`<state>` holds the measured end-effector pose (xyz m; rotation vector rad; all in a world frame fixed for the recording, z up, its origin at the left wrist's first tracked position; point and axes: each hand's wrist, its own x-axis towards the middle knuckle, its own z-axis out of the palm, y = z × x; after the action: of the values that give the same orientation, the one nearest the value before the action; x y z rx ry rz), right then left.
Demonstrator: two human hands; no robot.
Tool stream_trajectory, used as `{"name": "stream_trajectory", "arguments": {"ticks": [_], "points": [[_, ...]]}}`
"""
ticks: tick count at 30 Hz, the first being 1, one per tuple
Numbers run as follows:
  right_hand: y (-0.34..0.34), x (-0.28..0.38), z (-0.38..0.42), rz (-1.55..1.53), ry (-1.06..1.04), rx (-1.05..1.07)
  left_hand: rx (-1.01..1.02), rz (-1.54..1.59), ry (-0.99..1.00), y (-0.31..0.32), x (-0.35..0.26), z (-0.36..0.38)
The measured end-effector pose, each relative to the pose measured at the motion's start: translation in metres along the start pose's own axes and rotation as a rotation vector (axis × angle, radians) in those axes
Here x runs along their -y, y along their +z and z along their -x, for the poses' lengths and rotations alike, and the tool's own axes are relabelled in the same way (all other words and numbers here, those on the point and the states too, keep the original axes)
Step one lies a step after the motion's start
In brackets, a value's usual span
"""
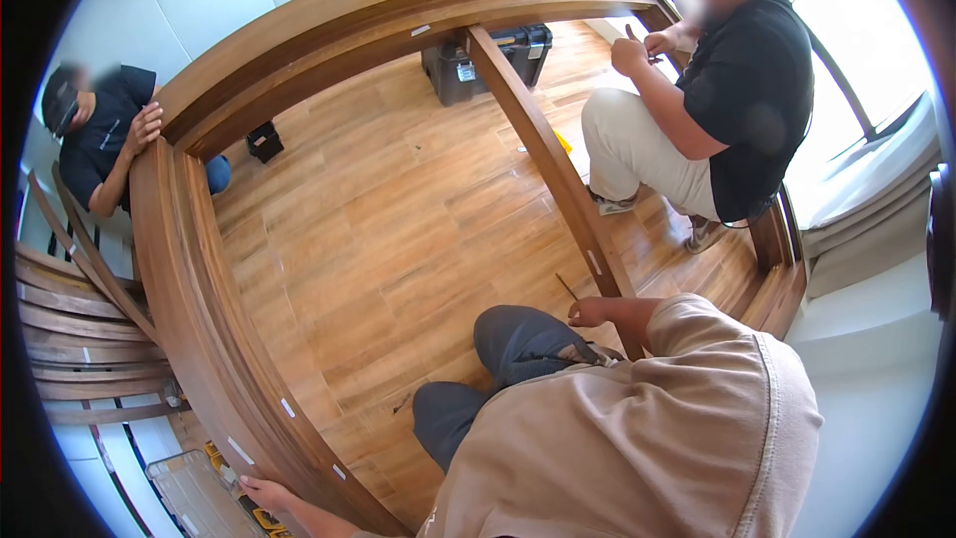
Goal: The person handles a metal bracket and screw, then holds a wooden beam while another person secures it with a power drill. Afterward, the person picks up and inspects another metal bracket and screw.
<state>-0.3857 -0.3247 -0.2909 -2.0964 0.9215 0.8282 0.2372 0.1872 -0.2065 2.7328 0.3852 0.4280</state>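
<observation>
My right hand (591,312) is closed around a thin dark rod (567,287), which points up and away over the floor. That hand is beside the near end of the wooden middle slat (543,144). My left hand (264,491) is stretched out low at the left, fingers extended, against the outer side of the wooden bed frame (179,269). Just beyond its fingertips lie a clear plastic organizer case (189,488) and yellow-and-black tools (267,520). Small white labels mark the frame's rails.
A co-worker (752,90) crouches inside the frame at the right, hands together. Another person (100,134) holds the far left corner. A black toolbox (463,80) stands on the wood floor (368,239). Curved wooden slats (90,339) are stacked at left. Curtains (876,199) hang at right.
</observation>
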Motion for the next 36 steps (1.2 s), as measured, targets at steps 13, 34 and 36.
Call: {"name": "stream_trajectory", "arguments": {"ticks": [13,34,36], "points": [[0.001,-0.009,-0.004,0.002,-0.013,-0.002,-0.003,0.037,0.022,-0.007,-0.004,0.004],[-0.012,-0.007,-0.008,-0.094,-0.007,0.008,-0.027,0.016,0.048,0.002,0.007,-0.003],[-0.009,-0.009,-0.011,-0.115,-0.025,-0.020,0.007,0.019,0.014,-0.011,-0.008,0.007]]}}
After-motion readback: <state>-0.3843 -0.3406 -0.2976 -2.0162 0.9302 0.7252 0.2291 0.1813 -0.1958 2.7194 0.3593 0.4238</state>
